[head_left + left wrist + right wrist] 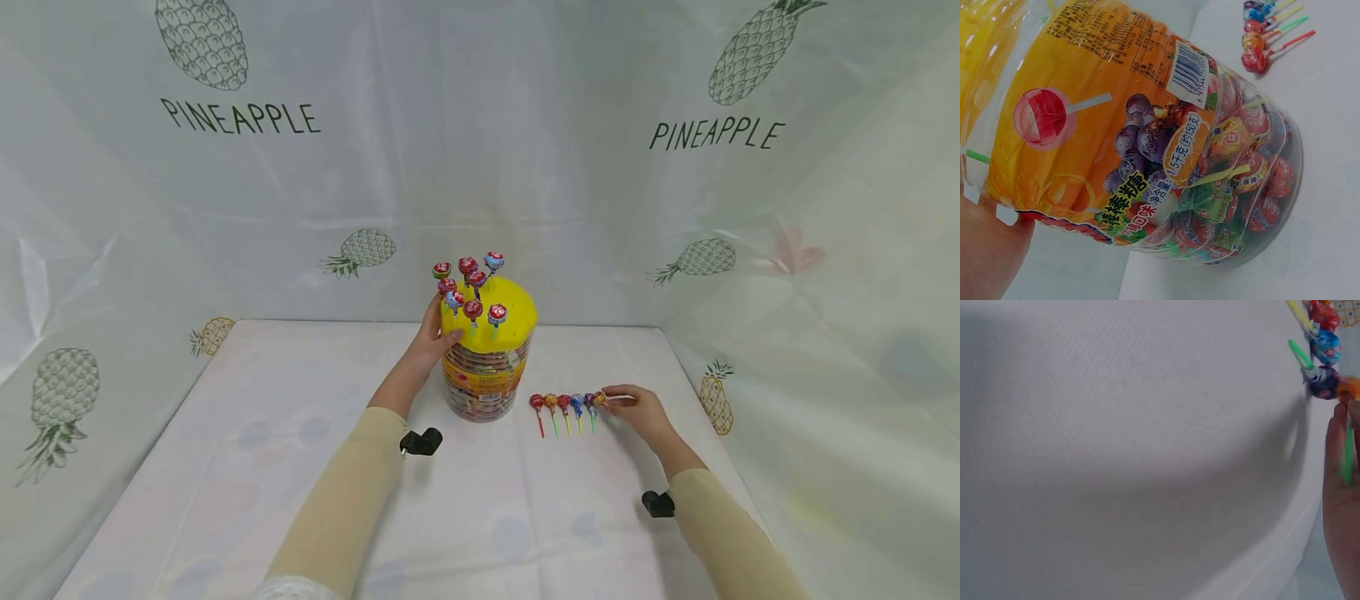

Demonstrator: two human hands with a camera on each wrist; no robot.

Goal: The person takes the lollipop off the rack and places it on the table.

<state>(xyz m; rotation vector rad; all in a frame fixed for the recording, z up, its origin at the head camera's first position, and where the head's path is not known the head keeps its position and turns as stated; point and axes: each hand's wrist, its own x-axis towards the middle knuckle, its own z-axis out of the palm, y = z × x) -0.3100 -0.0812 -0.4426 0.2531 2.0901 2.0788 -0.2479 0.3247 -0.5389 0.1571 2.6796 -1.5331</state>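
A clear plastic lollipop jar [483, 383] with an orange label stands upright on the table. Several wrapped lollipops [473, 309] stick up from its domed yellow top [517, 310]. My left hand [429, 343] holds the jar by its upper left side, thumb in front at the yellow top. To the right, my right hand [637, 408] pinches an orange lollipop [1349, 389] by its green stick, just below the candy. That candy is right beside a purple lollipop [1322, 382], the closest one in a row on the table.
The row continues leftward with a blue lollipop [577, 402] and several red and orange ones, sticks toward me. A pale cloth covers the table [465, 517]. White curtains [480, 167] with pineapple prints hang behind it and at both sides.
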